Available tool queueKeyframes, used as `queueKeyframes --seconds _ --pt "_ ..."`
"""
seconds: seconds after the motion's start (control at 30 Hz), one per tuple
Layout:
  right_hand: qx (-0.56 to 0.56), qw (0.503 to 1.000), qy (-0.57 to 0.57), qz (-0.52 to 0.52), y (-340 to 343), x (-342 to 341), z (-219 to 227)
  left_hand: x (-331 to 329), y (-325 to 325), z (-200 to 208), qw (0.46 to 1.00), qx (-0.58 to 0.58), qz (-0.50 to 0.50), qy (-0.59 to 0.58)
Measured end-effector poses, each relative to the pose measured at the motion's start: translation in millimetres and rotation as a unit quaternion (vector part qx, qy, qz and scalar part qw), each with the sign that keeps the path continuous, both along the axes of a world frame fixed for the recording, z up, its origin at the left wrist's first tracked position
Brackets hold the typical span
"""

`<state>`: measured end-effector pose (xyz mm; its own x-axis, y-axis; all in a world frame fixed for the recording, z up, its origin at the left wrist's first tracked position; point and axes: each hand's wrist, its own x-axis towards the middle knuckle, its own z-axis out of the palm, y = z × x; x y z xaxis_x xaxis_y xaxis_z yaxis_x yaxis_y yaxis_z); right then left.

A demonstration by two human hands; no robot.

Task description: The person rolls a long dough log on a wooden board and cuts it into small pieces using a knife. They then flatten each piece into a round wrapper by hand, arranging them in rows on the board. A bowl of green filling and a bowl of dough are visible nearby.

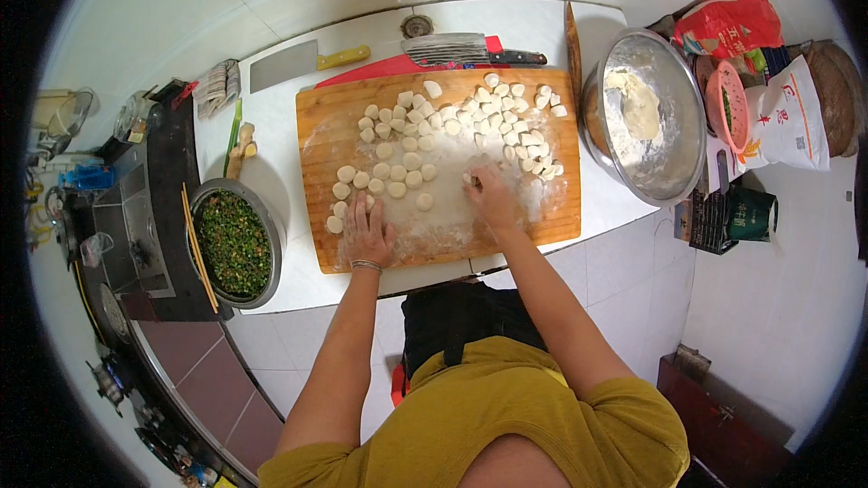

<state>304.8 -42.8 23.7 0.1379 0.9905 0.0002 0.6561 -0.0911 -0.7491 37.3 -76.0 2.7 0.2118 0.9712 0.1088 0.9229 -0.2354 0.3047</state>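
Left hand (368, 235) spread palm-down on wooden board (562, 217), fingers at flattened dough discs (412, 161). Right hand (493, 197) curled; cannot tell whether it pinches anything (fingers hide it). Dough lumps (495, 108) crowd board's right side; could stick together where flour (452, 179) thins. Chopsticks (200, 248) along greens bowl (275, 235) could fall if bumped. Steel bowl (684, 117) limits room rightward.

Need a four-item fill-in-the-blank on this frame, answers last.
1. The pale dough pieces lie on a wooden ____.
2. A bowl of chopped greens stands on the person's ____ side.
3. The leftmost knife has a handle coloured ____.
4. The hand nearer the larger bowl is the ____ one.

Missing words: board; left; yellow; right.
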Motion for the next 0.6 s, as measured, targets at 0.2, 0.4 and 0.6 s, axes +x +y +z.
queueKeyframes --seconds 0.2,0.4,0.6 --pt "0.012 0.998 -0.026 0.048 9.6 5.1 13.2 -0.5 1.0 -0.8 1.000 -0.001 0.000 0.001" --pt "0.107 0.955 -0.269 0.070 38.4 -32.2 17.2 -1.3 -0.3 2.0 1.000 0.003 0.004 -0.002" --pt "0.050 0.961 -0.255 0.093 44.2 -35.5 -17.2 2.7 6.6 10.4 1.000 -0.007 -0.006 0.001"
